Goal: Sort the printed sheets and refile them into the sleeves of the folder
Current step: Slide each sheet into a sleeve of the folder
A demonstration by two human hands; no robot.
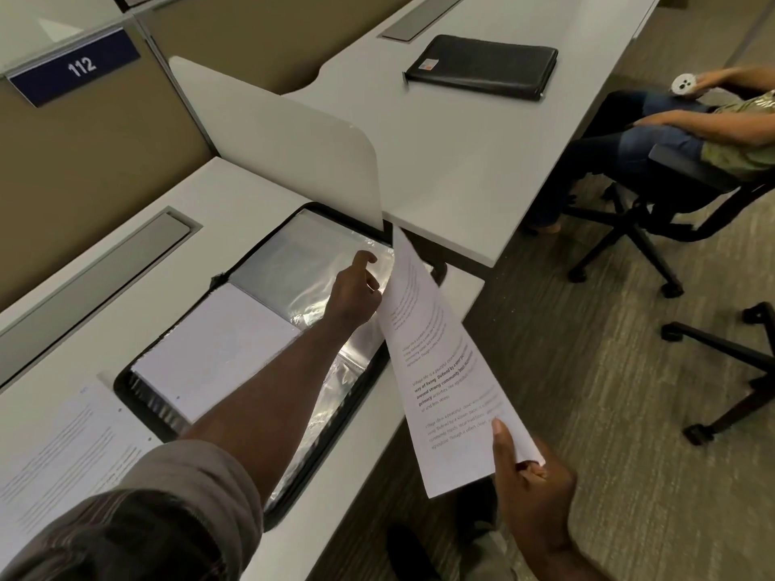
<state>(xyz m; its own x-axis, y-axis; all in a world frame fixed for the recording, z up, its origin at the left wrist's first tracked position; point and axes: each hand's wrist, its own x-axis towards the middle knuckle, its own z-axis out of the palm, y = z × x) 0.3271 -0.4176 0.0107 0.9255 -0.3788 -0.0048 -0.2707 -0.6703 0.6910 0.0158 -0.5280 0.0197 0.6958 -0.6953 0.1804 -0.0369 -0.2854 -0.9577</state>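
Desk (235, 190) comes first, wide, flat and pale gray, with a thin white divider (293, 140) standing up along its far side. On the desk lies the open folder (126, 385), a black case with a soft edge, and it is full of clear plastic sleeves (310, 253) that look shiny and crinkly and catch the light. 1 white page (218, 341) sits flat in the near half of the folder. More printed sheets (63, 446) lie on the desk just beside the folder, near the person's sleeve. The sheet (444, 371) being filed is thin white paper with gray and black lines of words, and it hangs in the air past the desk edge, its far tip close to the top sleeve. The right hand (532, 496) pinches the near corner of that sheet, thumb on top, fingers curled under. The left hand (356, 291) reaches over the folder, and its fingers look curled at the edge of the top sleeve, though I cannot tell for sure that it grips the plastic. To do this step well, I think the left hand should lift the sleeve's mouth open wide and hold it steady. Then the right hand should line the sheet up straight with the opening and slide it in slowly, so the floppy paper does not bend or catch. Far off, a shut black case (482, 67) lies on the next desk.
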